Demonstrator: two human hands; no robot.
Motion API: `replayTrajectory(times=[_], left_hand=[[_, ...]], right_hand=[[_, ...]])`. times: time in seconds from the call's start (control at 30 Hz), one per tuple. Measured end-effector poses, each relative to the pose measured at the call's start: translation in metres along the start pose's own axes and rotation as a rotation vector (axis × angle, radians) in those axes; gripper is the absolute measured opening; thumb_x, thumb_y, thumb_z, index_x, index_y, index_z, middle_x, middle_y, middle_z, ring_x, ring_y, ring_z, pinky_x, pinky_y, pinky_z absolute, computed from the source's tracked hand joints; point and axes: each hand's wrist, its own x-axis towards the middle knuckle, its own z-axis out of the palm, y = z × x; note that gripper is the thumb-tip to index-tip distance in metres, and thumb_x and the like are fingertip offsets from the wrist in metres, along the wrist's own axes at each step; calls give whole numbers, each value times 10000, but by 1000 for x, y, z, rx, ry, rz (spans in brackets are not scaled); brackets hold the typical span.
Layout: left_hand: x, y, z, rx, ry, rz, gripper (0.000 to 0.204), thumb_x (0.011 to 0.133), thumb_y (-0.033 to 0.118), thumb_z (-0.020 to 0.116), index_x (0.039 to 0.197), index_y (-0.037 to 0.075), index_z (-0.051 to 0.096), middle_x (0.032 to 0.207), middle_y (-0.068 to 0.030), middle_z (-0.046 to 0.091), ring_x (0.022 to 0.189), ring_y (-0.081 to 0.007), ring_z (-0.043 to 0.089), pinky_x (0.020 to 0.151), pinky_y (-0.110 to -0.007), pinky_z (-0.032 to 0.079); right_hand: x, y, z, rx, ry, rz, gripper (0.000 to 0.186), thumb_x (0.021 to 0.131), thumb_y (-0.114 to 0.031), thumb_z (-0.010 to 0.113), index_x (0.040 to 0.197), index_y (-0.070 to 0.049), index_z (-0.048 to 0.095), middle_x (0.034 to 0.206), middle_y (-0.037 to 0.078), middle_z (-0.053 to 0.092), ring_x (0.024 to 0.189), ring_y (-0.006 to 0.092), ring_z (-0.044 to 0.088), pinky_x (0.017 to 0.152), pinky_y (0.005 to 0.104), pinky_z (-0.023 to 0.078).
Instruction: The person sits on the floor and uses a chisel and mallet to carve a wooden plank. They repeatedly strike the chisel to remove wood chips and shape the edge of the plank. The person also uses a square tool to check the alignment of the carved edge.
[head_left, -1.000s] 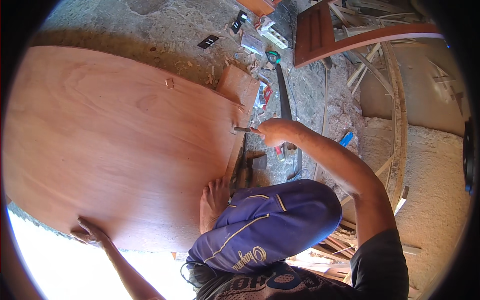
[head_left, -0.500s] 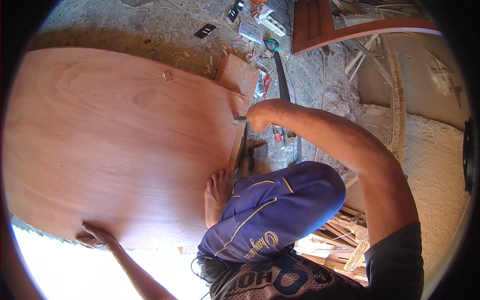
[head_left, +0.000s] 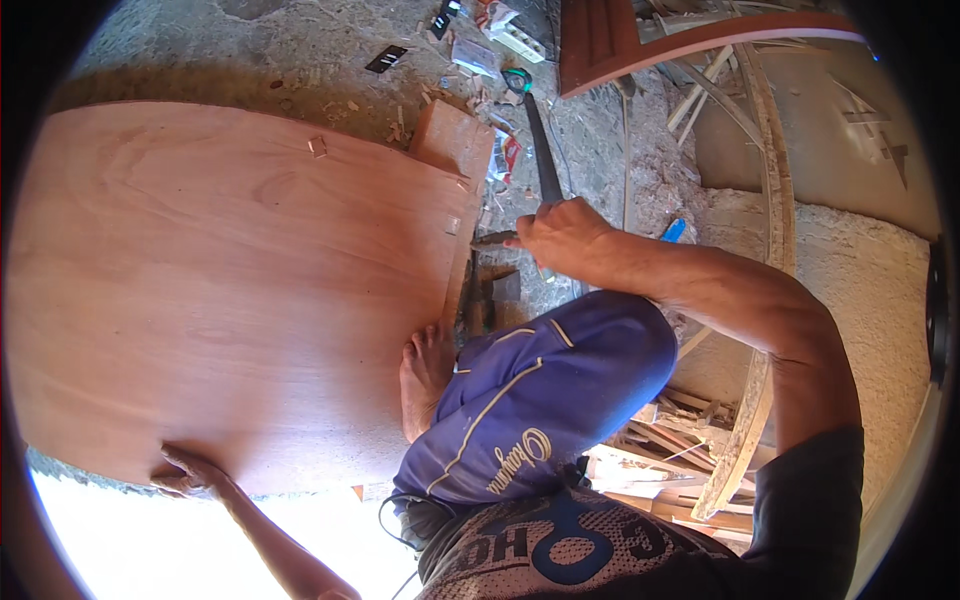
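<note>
The large reddish plywood panel (head_left: 230,280) fills the left side, with a short wooden block (head_left: 445,135) at its far corner. My left hand (head_left: 195,475) grips the panel's lower edge, thumb and fingers about it. My right hand (head_left: 560,235) is closed on a slim metal chisel-like tool (head_left: 495,240), held just right of the panel's right edge, over the floor. My bare foot (head_left: 425,375) rests on the panel near that edge, below the purple trouser leg (head_left: 560,390). A dark long bar (head_left: 540,140) lies behind my right hand.
A green tape measure (head_left: 517,80), white power strip (head_left: 515,35), black plates (head_left: 385,60), packets and wood chips lie on the concrete floor (head_left: 250,55). A red-brown wooden frame (head_left: 600,50) is at upper right. Long timber (head_left: 775,200), offcuts (head_left: 690,440) and a blue object (head_left: 673,229) lie rightward.
My right hand moved in to the panel's edge with the tool, then drew back rightward off it, forearm bending further out. My left hand keeps its grip. The whole view shifted slightly.
</note>
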Motion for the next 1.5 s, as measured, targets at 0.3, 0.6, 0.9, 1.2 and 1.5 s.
replayTrajectory(times=[0.3,0.6,0.9,1.2,1.5], left_hand=[[2,-19,24,10,94,43,1050,888,728,576,1561,-24,286,1580,-256,299,1465,-411,305,1180,-548,326],[7,-15,9,33,86,-18,1076,872,764,557,1574,-1,275,1600,-250,282,1457,-414,335,1176,-550,338],[-10,17,-1,-83,-18,-80,1050,877,718,604,1577,10,273,1603,-247,257,1437,-416,362,1168,-542,368],[-4,1,4,-68,29,-64,1048,881,695,623,1577,1,260,1579,-248,283,1423,-416,378,1157,-533,397],[0,-6,11,-92,-49,-20,979,900,670,624,1531,-21,338,1497,-268,372,1351,-418,440,1118,-531,417]], right_hand=[[9,28,33,562,-22,204,423,786,10,631,1172,117,495,916,308,676,902,453,694,718,532,524],[48,5,36,430,-131,-26,208,785,-32,573,891,97,696,881,296,694,840,436,711,708,509,545],[52,6,11,423,-316,72,394,795,-81,538,1139,34,693,1056,266,710,991,411,705,791,481,560],[75,6,-8,412,-464,180,328,824,-62,502,1065,73,677,936,266,709,734,407,692,806,540,557],[105,-7,-9,85,-736,40,494,763,-21,464,1250,54,503,767,307,693,606,410,712,553,562,553]])
